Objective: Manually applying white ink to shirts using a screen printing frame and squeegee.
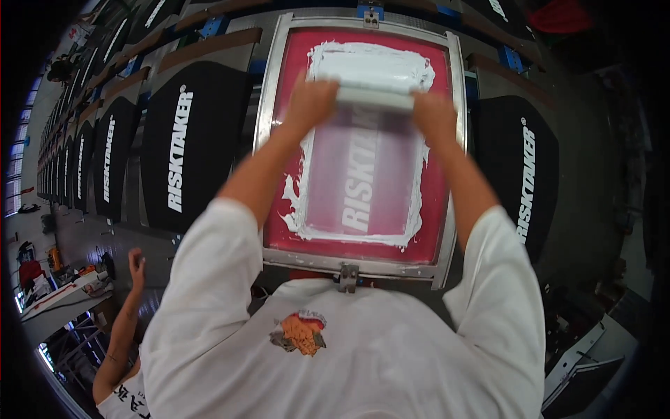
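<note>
My left hand [312, 105] and my right hand [434, 117] are closed on the two ends of a pale squeegee [375, 98], which lies crosswise over a printing screen. The hands and squeegee are slightly blurred. Around the screen runs a silver metal frame [268, 112], with a magenta border [440, 202] inside it. Thick white ink [370, 68] is heaped beyond the squeegee, toward the far end. Smeared ink rings the middle of the mesh [324, 174]. Large white letters show through on the near side of the squeegee. Its blade edge is hidden.
Black fabric pieces with white lettering lie on boards both left [188, 140] and right [513, 160] of the screen, in a long row going left. Metal clamps [347, 278] sit at the frame's ends. Another person's raised hand [137, 269] shows at lower left.
</note>
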Tool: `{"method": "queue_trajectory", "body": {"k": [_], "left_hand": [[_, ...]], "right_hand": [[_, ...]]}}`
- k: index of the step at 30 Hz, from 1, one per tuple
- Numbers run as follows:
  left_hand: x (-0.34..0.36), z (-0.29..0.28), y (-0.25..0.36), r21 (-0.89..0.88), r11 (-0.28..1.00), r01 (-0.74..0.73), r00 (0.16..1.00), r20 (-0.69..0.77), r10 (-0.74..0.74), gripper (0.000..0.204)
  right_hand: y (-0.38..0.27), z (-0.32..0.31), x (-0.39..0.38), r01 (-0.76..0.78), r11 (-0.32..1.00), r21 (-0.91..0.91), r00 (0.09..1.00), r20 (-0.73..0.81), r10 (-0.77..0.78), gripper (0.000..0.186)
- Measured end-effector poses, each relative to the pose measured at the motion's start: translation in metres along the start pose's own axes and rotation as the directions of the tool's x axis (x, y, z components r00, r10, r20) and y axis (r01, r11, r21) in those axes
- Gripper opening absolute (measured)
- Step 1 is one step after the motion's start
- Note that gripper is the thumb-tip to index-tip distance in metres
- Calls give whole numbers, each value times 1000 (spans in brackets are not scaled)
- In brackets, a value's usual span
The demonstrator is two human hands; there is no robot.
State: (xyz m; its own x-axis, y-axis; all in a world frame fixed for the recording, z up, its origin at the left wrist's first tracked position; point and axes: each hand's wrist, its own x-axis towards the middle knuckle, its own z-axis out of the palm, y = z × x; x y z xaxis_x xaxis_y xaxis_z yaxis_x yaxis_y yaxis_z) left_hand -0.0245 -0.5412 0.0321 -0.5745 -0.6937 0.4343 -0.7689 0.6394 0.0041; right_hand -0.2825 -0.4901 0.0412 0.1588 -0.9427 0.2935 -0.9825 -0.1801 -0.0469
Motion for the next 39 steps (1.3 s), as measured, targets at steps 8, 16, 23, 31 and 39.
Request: {"method": "queue_trajectory", "body": {"k": [8, 16, 23, 31, 39], "left_hand": [[-70, -137, 57, -73, 992, 107, 864, 501, -57, 22], [-144, -78, 91, -267, 960, 86, 993, 97, -62, 16], [81, -21, -11, -71, 980, 188, 940, 303, -158, 28], [-142, -158, 111, -285, 952, 111, 918, 396, 11, 20], [-87, -56, 70, -200, 979, 40, 998, 46, -32, 33]], "right_hand": [[-54, -82, -93, -116, 974, 197, 861, 509, 0, 14], [-63, -32, -168, -1, 963, 268, 999, -32, 10, 23], [24, -28, 58, -51, 999, 7, 987, 156, 49, 25], [-73, -98, -202, -100, 923, 373, 957, 288, -13, 32], [-28, -20, -112, -13, 968, 252, 999, -41, 24, 28]]}}
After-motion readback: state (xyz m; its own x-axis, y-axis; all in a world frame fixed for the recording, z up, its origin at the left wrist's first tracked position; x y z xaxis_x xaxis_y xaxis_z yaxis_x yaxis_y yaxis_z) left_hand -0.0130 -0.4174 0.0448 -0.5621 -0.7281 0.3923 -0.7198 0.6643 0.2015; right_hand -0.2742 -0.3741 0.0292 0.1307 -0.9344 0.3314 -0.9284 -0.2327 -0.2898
